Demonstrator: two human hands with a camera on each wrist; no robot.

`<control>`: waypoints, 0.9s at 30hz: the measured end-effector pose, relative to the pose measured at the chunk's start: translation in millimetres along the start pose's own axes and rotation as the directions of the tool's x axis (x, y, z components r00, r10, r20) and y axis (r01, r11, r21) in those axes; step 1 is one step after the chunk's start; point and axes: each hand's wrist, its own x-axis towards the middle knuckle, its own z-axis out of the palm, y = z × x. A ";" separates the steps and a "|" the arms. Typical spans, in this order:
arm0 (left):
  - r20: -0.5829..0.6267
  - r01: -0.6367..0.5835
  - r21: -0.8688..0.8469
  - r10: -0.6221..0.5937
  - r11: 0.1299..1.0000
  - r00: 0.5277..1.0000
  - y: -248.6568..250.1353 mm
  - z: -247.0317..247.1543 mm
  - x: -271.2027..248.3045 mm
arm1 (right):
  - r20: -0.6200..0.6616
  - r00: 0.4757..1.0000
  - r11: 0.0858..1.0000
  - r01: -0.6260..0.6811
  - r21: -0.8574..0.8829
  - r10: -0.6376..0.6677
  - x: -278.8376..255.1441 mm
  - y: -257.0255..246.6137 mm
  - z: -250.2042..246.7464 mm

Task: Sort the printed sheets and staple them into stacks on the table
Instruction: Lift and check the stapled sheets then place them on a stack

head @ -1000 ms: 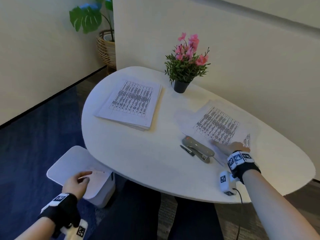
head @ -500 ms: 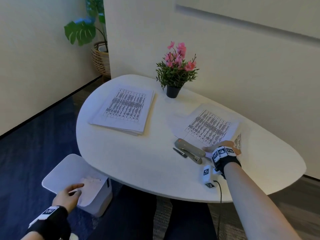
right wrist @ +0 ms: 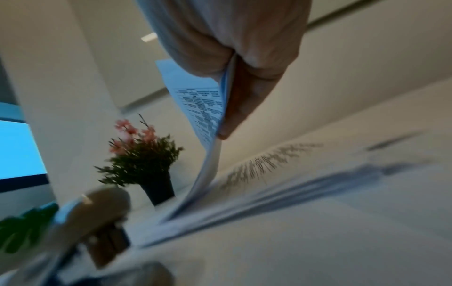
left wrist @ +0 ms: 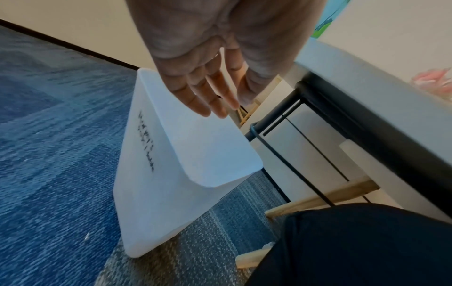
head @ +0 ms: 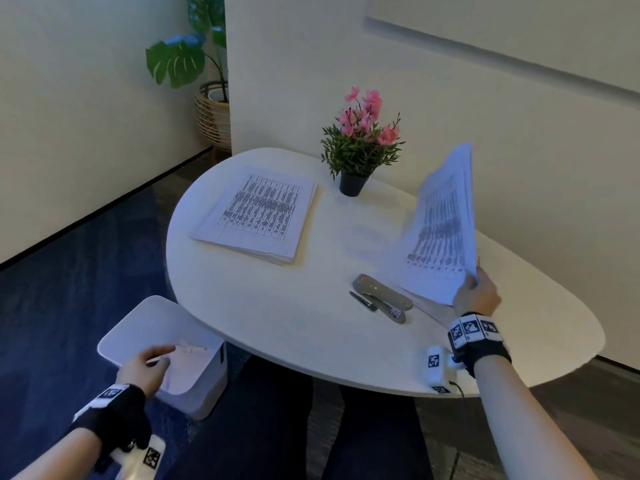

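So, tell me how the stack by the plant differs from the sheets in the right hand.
The stack lies flat on the table, untouched; the sheets are tilted up, pinched at a corner by the right hand. The stack's print is sharp; the sheets' is blurred. Both carry printed tables.

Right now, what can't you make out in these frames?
- Printed text on the lifted sheets: motion-blurred in head and right wrist views.
- Stapler: smeared in right wrist view.
- Whether more sheets lie under the lifted ones: hidden by them.
- Contents of the white bin: left hand covers part; too pale.
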 end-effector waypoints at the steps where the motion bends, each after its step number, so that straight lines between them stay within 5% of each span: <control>1: 0.003 -0.016 -0.013 0.017 1.000 1.000 9.2 -0.6 -2.4 | -0.027 0.999 0.998 0.045 0.039 -0.044 -2.6 -3.9 -6.6; 10: -0.012 -0.172 -0.097 0.171 0.980 0.985 59.6 -4.3 -17.0 | 0.061 0.997 0.905 0.025 0.424 -0.056 -33.6 -31.5 -26.4; 14: -0.142 -0.166 -0.099 0.152 0.981 0.978 77.2 -7.6 -29.3 | 0.262 0.965 0.843 -0.138 0.519 -0.003 -63.5 -36.7 -20.1; 19: -0.162 -0.277 -0.132 0.255 0.952 0.953 106.8 -10.5 -45.2 | 0.604 0.797 0.805 -0.356 0.475 -0.004 -103.9 -36.7 -8.4; 23: 0.064 -0.247 -0.430 0.302 0.868 0.951 136.7 -3.1 -62.4 | 0.740 0.670 0.822 -0.391 0.413 -0.053 -131.6 -38.6 -1.2; 25: 0.175 -0.222 -0.353 0.297 0.909 0.939 146.6 -0.1 -67.2 | 0.815 0.569 0.861 -0.355 0.363 -0.109 -134.1 -40.4 -4.0; 27: 0.235 -0.217 -0.238 0.272 0.947 0.933 151.0 4.2 -69.0 | 0.866 0.479 0.956 -0.156 0.247 -0.145 -128.8 -46.0 -12.1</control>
